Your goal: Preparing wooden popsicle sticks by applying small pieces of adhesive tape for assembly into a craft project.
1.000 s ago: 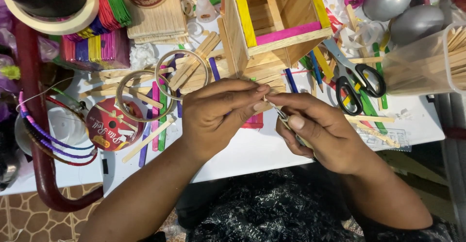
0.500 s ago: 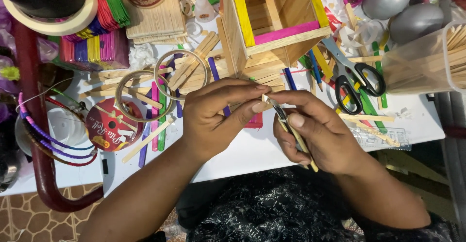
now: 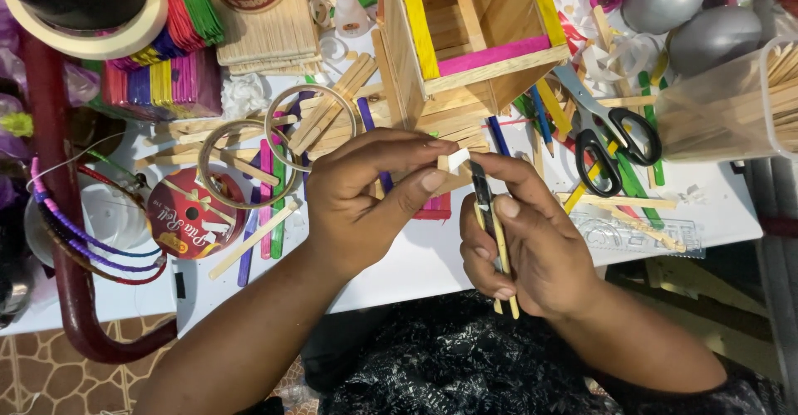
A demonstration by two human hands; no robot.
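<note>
Looking down from the head camera, I see my left hand (image 3: 366,199) pinching a small white scrap of paper or tape (image 3: 458,159) between thumb and forefinger, closed tight on it just above the table's near edge. My right hand (image 3: 532,249) is wrapped around a slim black-and-yellow craft knife (image 3: 490,224), its dark tip touching the scrap, the handle running down toward six o'clock past my palm.

At twelve o'clock stands an open wooden box of plain craft sticks with yellow and pink strips along its rims (image 3: 474,41), very near my fingertips. At two o'clock lie black-handled scissors (image 3: 611,145), and beyond them a clear plastic tub of bare sticks (image 3: 731,107) near the right edge. At ten o'clock two thin metal rings (image 3: 283,149) rest on loose coloured and plain sticks; at nine o'clock sits a red ribbon spool (image 3: 187,224).

Open room is scarce: the only bare patch of the smooth white tabletop (image 3: 432,257) lies between my wrists along the near edge, with another strip at four o'clock beside a clear ruler (image 3: 648,236). Everything farther back is crowded, flat wood grain against glossy plastic.
</note>
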